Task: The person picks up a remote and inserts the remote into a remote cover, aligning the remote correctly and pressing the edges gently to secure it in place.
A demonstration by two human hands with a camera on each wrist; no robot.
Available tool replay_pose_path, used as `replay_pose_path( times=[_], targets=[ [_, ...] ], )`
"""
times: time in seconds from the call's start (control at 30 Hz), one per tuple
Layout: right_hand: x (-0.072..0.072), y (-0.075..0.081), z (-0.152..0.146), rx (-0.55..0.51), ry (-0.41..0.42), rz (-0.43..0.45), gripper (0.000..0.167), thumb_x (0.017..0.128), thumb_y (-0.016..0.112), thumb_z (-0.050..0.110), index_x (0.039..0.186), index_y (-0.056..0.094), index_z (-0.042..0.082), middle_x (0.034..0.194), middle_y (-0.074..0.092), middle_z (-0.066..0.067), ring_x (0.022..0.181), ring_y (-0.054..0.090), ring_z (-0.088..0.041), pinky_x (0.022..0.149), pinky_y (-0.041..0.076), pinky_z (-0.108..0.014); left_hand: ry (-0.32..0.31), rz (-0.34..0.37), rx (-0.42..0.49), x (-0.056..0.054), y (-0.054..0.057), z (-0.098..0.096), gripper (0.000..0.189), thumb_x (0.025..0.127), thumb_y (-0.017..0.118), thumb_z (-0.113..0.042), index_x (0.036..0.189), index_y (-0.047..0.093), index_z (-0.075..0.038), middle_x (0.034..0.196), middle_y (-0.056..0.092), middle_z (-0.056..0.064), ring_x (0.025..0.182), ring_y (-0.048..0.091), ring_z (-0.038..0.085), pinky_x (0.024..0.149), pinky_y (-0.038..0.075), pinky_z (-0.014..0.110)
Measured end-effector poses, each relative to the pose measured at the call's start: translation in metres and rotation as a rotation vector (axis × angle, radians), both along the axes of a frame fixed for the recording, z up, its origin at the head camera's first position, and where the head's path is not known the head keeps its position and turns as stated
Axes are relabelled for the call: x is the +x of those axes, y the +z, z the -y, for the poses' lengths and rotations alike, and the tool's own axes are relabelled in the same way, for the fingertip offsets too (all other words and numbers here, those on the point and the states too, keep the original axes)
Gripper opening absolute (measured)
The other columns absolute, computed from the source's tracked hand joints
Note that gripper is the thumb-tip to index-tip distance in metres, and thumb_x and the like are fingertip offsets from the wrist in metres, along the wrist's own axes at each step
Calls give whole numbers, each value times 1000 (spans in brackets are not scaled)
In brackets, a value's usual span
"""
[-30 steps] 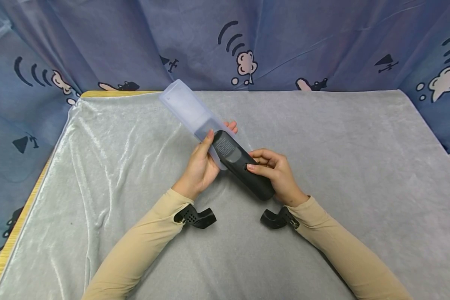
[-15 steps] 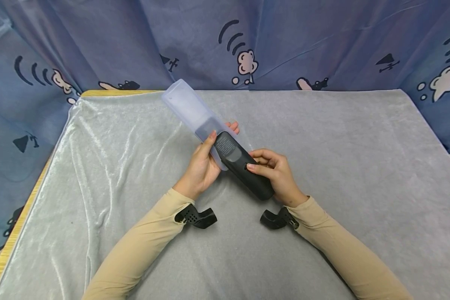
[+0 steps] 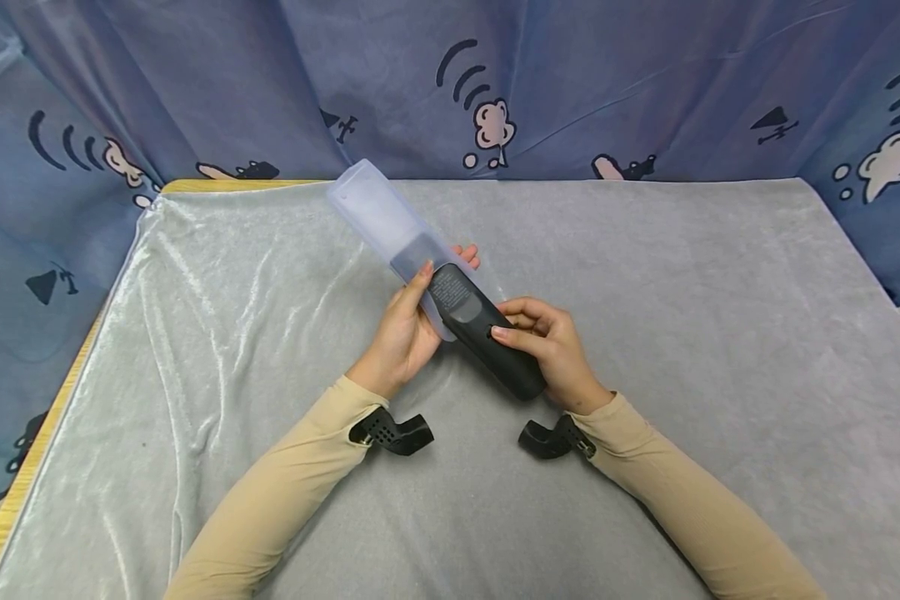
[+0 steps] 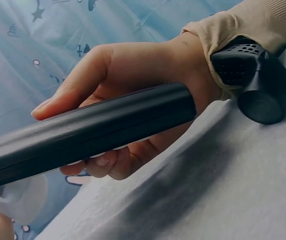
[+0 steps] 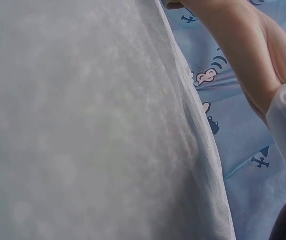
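Note:
In the head view a black remote control [image 3: 487, 342], label side up, slants down to the right. Its upper end lies inside a translucent pale cover [image 3: 371, 204], which extends to the upper left. My left hand [image 3: 405, 333] holds the cover's lower end, thumb on top and fingers beneath. My right hand [image 3: 558, 354] grips the remote's lower part between thumb and fingers. From the left wrist, the remote control [image 4: 97, 127] appears up close in the right hand [image 4: 132, 65]. The right wrist view catches the cover [image 5: 283, 117] at its right edge, beside the left hand [image 5: 253, 47].
A grey velvety cloth [image 3: 690, 350] covers the table, with a wooden edge [image 3: 52, 425] showing at the left. Blue patterned curtains [image 3: 607, 83] hang behind and beside it. Black wrist mounts [image 3: 393, 433] sit on both beige sleeves.
Cover and left hand have shifted very slightly right, toward the remote control. The right hand has barely moved, and both grips look the same.

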State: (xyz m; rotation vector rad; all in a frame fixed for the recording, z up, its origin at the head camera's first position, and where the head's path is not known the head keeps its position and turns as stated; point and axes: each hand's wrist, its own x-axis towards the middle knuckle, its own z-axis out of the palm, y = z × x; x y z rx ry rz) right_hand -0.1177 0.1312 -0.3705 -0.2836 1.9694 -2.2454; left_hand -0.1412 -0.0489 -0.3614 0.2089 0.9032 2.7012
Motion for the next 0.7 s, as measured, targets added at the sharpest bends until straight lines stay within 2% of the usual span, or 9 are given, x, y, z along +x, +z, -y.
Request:
replay_pose_path(
  times=[0.2,0.47,0.7],
  targets=[
    [1,1,3,-7,5,-2,23,82,62,-7,100,65,7,80,69,1,70,64,-11,63,53,-24,29,-6,-23,-3,-2,5,49,105,27,-19,141,25,13,147,27,27,136,32,30,110,28,32],
    [2,1,4,-11,2,-22,24,81,62,-8,101,64,6,80,69,2,70,65,-10,63,53,-23,40,-13,-19,-2,-4,7,53,104,32,-23,143,21,12,147,25,29,134,34,31,110,29,35],
    [3,2,2,-9,-11,-15,24,81,63,-7,101,63,4,80,69,2,70,65,-10,63,53,-22,49,0,-15,-2,-1,4,49,104,30,-21,141,25,13,146,28,29,133,37,30,110,29,34]
  ],
)
